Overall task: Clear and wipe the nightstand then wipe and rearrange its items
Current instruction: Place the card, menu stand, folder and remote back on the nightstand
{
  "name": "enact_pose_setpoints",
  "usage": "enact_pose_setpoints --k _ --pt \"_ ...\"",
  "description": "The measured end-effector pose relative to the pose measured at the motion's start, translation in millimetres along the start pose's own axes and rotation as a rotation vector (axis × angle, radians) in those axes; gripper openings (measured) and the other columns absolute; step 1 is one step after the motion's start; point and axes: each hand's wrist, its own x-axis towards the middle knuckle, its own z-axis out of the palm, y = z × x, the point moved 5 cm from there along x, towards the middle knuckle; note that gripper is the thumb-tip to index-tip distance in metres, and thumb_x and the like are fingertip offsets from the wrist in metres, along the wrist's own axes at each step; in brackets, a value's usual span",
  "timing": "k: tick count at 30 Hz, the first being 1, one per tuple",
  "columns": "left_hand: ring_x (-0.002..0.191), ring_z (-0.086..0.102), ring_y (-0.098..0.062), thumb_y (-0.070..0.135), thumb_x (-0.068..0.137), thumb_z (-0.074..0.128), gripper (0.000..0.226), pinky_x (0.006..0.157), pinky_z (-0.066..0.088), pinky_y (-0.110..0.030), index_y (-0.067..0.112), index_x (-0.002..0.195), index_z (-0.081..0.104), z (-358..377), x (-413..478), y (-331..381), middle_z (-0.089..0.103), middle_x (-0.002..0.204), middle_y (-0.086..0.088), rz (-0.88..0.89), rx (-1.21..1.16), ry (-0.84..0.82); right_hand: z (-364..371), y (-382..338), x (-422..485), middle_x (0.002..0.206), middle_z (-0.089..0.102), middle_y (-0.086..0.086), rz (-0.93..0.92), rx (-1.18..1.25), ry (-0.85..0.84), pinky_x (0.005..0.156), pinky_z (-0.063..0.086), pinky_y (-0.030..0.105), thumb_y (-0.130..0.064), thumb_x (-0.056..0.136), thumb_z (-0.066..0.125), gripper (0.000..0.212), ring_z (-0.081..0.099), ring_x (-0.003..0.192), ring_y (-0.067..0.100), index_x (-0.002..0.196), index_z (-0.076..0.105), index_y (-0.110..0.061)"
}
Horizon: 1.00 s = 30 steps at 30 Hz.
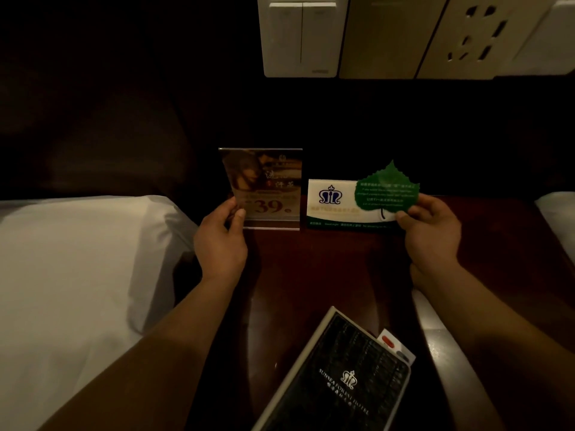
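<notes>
Left hand (222, 241) grips upright sign (264, 188) at nightstand (311, 269) far edge; right hand (431, 231) pinches leaf card (385, 189).

1. Nightstand (336, 275) at centre, between bed (77, 275) on the left and a second bed edge (557, 219) on the right.
2. Acrylic sign stand (267, 188) upright at the back of the nightstand top, left of centre; gripped at its lower left corner by left hand (222, 241).
3. Tent card (334, 203) just right of the sign stand, at the back, base on the top.
4. Leaf-shaped card (387, 191) in front of the tent card's right part, overlapping it; pinched at its lower right by right hand (431, 228).
5. Folder (339, 377) flat at the front edge, set diagonally; small card (396, 348) protruding from its right side.
6. Switch panel (300, 35) and socket (479, 35) on the wall above and behind.
</notes>
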Motion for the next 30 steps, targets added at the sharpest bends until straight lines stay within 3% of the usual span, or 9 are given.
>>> enact_pose_setpoints --k 2,8,12,14,19,22,24,27,30 --pt "0.118 0.061 -0.017 0.028 0.099 0.058 0.036 0.107 0.048 -0.043 0.019 0.134 0.062 0.7 -0.2 -0.2 0.066 0.128 -0.005 0.001 0.012 -0.003 1.8 -0.2 1.2 0.085 0.061 -0.014 0.018 -0.007 0.013 0.056 0.045 0.0 0.003 0.091 0.06 0.03 0.06 0.066 -0.016 0.112 0.058 -0.019" --pt "0.114 0.063 -0.017 0.027 0.099 0.059 0.038 0.105 0.05 -0.043 0.017 0.135 0.061 0.1 -2.1 0.9 0.068 0.125 -0.005 0.038 0.014 0.004 2.5 0.6 2.0 0.093 0.064 -0.012 0.033 -0.027 0.029 0.068 0.049 0.01 0.001 0.092 0.06 0.037 0.06 0.083 -0.004 0.125 0.058 -0.014" --pt "0.111 0.064 -0.016 0.026 0.099 0.059 0.039 0.102 0.052 -0.043 0.016 0.136 0.059 1.4 -2.3 1.4 0.069 0.123 -0.005 0.061 0.021 0.006 2.1 0.6 3.3 0.107 0.067 -0.003 0.076 0.017 0.04 0.092 0.052 0.028 0.0 0.092 0.059 0.041 0.064 0.1 0.01 0.131 0.056 -0.013" --pt "0.11 0.065 -0.015 0.027 0.098 0.059 0.039 0.101 0.052 -0.042 0.017 0.136 0.06 2.0 -1.9 1.1 0.069 0.122 -0.004 0.071 0.034 0.007 1.2 1.7 3.4 0.107 0.067 -0.004 0.081 0.036 0.047 0.096 0.05 0.031 -0.001 0.092 0.06 0.041 0.064 0.104 0.013 0.13 0.056 -0.013" --pt "0.104 0.065 -0.012 0.022 0.096 0.056 0.037 0.096 0.052 -0.034 0.023 0.133 0.061 3.2 -0.1 -2.9 0.069 0.116 0.0 0.024 -0.055 0.012 -3.2 5.9 3.1 0.115 0.068 0.003 0.098 0.116 0.072 0.097 0.05 0.032 -0.006 0.089 0.064 0.039 0.064 0.108 0.016 0.126 0.059 -0.013" --pt "0.095 0.064 -0.01 0.012 0.092 0.053 0.04 0.088 0.052 -0.029 0.024 0.13 0.061 -2.5 -1.5 -3.7 0.067 0.109 0.004 -0.092 -0.152 0.031 -16.4 6.8 2.2 0.118 0.067 0.006 0.164 0.192 0.055 0.1 0.049 0.034 -0.007 0.091 0.063 0.033 0.062 0.111 0.018 0.123 0.058 -0.011" --pt "0.1 0.063 -0.015 0.007 0.092 0.053 0.044 0.089 0.051 -0.032 0.022 0.133 0.058 -10.5 -10.2 -1.4 0.065 0.11 0.003 -0.186 -0.244 0.018 -29.8 2.9 -7.0 0.116 0.066 0.009 0.21 0.267 0.051 0.097 0.051 0.032 -0.003 0.093 0.059 0.029 0.063 0.114 0.02 0.121 0.056 -0.009" --pt "0.112 0.06 -0.019 0.001 0.091 0.055 0.048 0.093 0.049 -0.031 0.021 0.134 0.057 -26.7 -41.4 1.4 0.063 0.122 -0.002 -0.283 -0.274 -0.052 -46.2 -3.7 -41.1 0.115 0.066 0.012 0.218 0.127 0.001 0.09 0.054 0.032 -0.002 0.093 0.058 0.029 0.064 0.11 0.022 0.121 0.058 -0.01" --pt "0.116 0.061 -0.017 0.0 0.091 0.058 0.042 0.089 0.048 -0.026 0.026 0.123 0.064 -46.9 -95.4 -0.4 0.065 0.125 0.002 -0.309 -0.238 -0.184 -61.8 -1.8 -94.4 0.109 0.071 0.006 0.242 0.002 -0.09 0.09 0.054 0.039 -0.01 0.091 0.063 0.02 0.067 0.101 0.021 0.108 0.066 -0.021"
